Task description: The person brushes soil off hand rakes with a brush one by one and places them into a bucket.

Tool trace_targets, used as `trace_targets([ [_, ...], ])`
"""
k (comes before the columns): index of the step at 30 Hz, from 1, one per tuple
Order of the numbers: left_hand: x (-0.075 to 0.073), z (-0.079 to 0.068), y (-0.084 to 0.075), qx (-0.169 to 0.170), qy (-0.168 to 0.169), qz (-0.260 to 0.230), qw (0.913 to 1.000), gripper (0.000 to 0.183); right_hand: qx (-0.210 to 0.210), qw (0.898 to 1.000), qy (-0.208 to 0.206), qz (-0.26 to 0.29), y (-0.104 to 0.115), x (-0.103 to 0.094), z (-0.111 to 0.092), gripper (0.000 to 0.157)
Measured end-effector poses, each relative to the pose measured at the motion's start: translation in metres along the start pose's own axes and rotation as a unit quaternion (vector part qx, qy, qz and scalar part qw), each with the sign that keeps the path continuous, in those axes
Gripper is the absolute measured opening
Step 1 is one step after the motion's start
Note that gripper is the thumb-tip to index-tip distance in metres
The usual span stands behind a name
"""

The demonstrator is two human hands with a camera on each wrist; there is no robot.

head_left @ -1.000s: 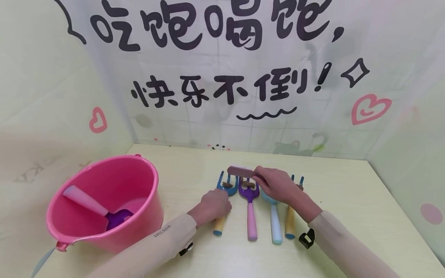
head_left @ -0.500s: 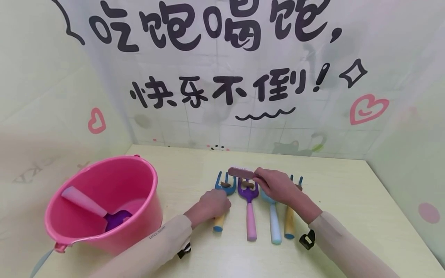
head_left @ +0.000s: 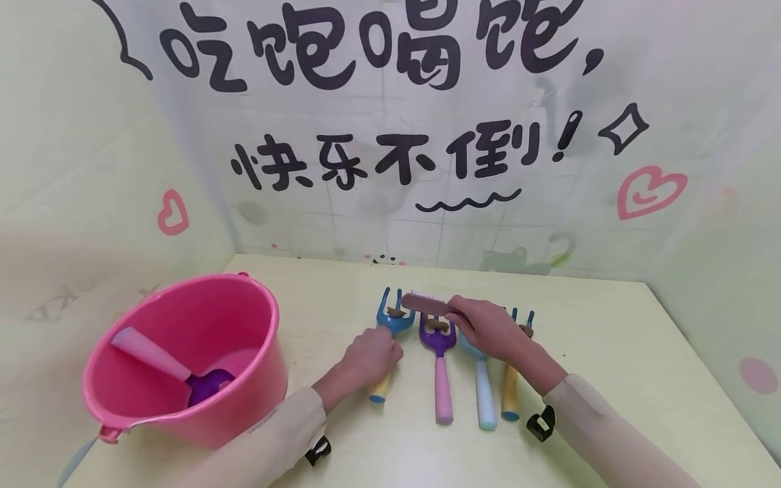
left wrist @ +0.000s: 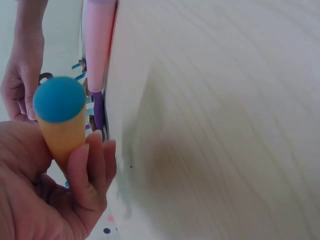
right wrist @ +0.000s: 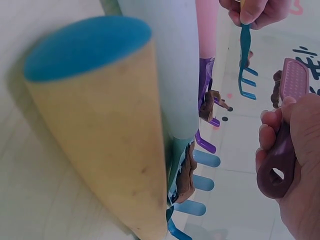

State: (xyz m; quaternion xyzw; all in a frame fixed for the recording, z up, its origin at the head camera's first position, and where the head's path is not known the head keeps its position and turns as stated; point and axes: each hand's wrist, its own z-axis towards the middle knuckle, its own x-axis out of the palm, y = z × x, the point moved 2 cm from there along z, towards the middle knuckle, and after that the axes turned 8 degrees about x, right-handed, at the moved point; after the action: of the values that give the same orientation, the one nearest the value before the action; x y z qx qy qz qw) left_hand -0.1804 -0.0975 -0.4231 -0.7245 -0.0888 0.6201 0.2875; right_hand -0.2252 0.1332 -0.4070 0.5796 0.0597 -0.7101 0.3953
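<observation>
Standing on the pale wood-grain bench (head_left: 403, 454), a pink plastic bucket (head_left: 256, 394) is holding a purple tool with a lilac handle (head_left: 173, 366), while a white curtain (head_left: 293, 227) printed with black Chinese characters is hanging behind. The left hand (head_left: 368, 356) is curling its fingers around the yellow handle of a blue pronged fork (head_left: 395, 323), holding it above the bench. The right hand (head_left: 488, 327) is gripping a mauve brush with a loop-ended handle (head_left: 425, 303) near a pink-handled purple fork (head_left: 443, 383), which is lying beside two more forks. Brown clumps (head_left: 436, 324) are sitting among the prongs.

Both sleeves (head_left: 610, 430) are long and pale beige, the left faintly marked; a black fitting (head_left: 549, 415) shows by each cuff (head_left: 560, 388).
</observation>
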Motion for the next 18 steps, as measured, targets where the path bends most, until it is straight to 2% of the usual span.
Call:
trace_targets([
  [8,-0.004,-0.009,0.005,0.003,-0.042,-0.062,0.9972,0.022,0.01,1.0,0.001,0.026,-0.001,0.001,0.002,0.004],
  [18,-0.004,-0.016,0.007,0.017,-0.058,-0.117,0.9912,0.021,0.05,0.997,0.026,0.053,0.009,0.0,0.011,0.007],
])
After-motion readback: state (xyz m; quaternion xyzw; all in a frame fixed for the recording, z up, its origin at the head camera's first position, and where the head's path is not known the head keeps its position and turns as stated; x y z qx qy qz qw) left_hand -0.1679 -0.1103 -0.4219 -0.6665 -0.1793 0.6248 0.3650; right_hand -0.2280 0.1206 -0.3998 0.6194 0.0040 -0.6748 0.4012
